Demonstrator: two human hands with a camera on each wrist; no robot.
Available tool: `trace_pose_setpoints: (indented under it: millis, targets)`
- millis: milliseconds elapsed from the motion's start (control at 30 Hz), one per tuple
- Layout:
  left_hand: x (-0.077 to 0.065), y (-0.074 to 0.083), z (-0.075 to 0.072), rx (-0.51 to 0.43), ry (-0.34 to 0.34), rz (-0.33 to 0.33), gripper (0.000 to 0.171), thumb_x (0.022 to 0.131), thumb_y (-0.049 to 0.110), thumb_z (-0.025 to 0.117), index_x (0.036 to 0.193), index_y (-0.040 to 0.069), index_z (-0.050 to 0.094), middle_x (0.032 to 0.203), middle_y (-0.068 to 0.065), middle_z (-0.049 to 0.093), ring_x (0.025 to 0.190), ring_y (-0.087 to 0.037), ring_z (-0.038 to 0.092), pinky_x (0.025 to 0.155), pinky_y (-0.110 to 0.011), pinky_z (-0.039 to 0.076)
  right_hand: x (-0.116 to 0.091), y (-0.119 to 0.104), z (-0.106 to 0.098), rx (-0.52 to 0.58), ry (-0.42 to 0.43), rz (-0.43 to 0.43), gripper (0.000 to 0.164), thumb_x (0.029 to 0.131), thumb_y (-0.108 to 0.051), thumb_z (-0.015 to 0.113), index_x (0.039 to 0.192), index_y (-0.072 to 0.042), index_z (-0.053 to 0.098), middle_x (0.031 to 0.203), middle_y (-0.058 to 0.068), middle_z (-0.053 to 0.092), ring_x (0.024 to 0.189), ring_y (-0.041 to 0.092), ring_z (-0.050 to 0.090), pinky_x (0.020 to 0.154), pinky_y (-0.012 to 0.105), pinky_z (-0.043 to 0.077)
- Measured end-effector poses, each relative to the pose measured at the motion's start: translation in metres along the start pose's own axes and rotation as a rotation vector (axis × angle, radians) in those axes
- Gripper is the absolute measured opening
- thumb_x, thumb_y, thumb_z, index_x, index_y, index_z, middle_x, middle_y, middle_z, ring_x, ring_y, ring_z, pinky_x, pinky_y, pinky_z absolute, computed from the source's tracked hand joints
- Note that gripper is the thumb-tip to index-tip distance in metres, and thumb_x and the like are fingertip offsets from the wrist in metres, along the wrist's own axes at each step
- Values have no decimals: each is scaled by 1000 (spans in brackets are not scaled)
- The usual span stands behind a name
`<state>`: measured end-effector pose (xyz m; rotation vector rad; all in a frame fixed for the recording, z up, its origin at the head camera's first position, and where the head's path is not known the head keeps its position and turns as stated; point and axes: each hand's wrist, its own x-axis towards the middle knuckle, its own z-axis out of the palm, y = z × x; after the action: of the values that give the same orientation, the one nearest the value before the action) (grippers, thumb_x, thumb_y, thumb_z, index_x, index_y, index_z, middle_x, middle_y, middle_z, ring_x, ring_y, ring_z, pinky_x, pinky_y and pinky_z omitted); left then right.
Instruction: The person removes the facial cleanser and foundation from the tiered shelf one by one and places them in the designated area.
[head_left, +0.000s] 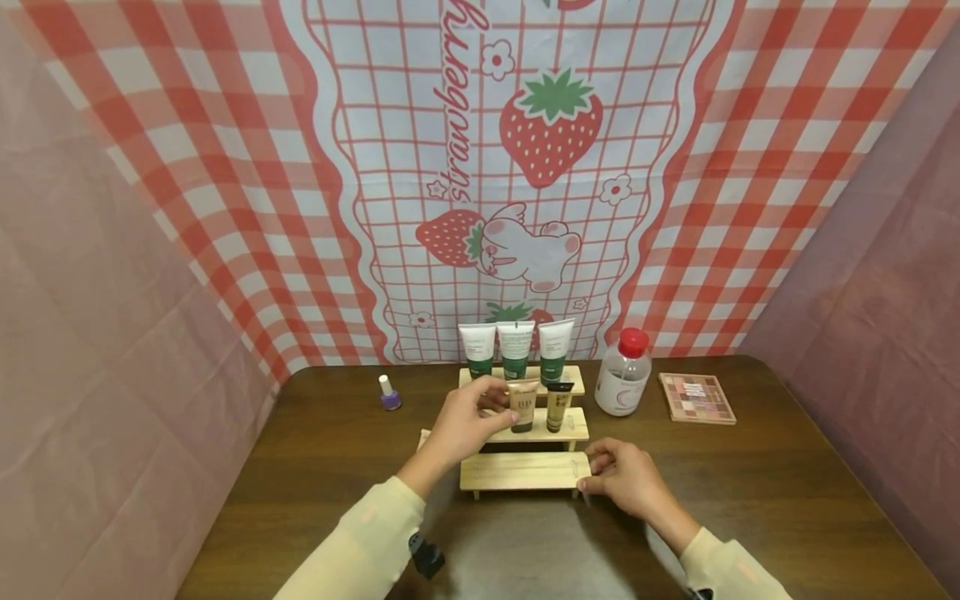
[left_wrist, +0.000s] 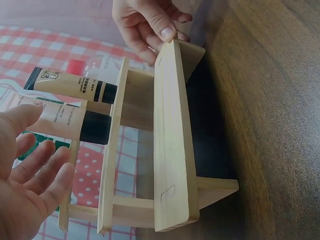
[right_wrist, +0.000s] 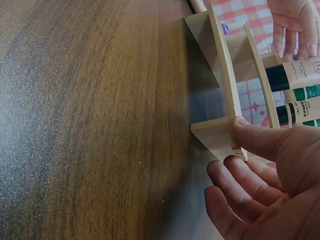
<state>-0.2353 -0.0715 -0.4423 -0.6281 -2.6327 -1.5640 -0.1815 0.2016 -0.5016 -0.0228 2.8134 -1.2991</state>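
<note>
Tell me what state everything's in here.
Beige tube, standing cap-down
Gold tube, standing cap-down
White-green tubes, standing cap-down
Wooden stand, upright
Bottle, upright, capped
Nail polish, upright, capped
Palette, flat; open or closed unclear
Left hand, at beige tube, fingers loose
Right hand, gripping wooden stand

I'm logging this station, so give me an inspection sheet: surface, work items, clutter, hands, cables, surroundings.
Surface: brown table.
Work items: tiered wooden stand; three white tubes with green on top tier; beige BB tube and gold tube on middle tier.
Clutter: nail polish bottle, red-capped bottle, eyeshadow palette.
Hands: left hand at beige BB tube, contact unclear; right hand holds stand's lower right end.
Cables: nothing seen.
Surroundings: strawberry-print backdrop, plain side drapes.
</note>
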Motion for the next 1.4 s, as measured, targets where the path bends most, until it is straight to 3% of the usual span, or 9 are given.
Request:
trace_pose_setpoints:
  millis: [400, 933, 1167, 1400]
  targets:
    - [2, 3, 3, 25, 4, 14, 21, 93, 22, 78, 109, 14, 68, 104, -1, 72, 94, -15, 69, 83, -31, 58, 0, 1, 1, 7, -1, -4, 47, 66, -10, 94, 107, -4, 72, 83, 1, 73, 73, 11, 68, 67, 30, 54]
    - [-1, 5, 0, 27, 9, 28, 13, 96, 21, 75, 105, 15, 67, 99, 2, 70, 95, -14, 68, 86, -33, 58, -1, 1, 1, -1, -2, -4, 46, 67, -11, 94, 108, -4, 72, 82, 0, 72, 74, 11, 67, 68, 30, 53]
    - [-16, -1, -27, -83, 81, 50, 13, 94, 11, 75, 105, 9, 67, 101, -7, 70, 94, -19, 67, 81, -30, 58, 0, 0, -1, 2, -17, -6, 48, 68, -11, 94, 109, -2, 71, 84, 0, 72, 74, 12, 67, 67, 32, 53]
    - [-43, -32, -68, -102, 157, -56, 22, 95, 7, 72, 116, 1, 70, 106, -16, 73, 94, -19, 68, 82, -24, 57, 0, 0, 0, 6, -26, -8, 47, 69, -11, 93, 109, -2, 71, 84, 0, 72, 74, 12, 67, 68, 32, 53]
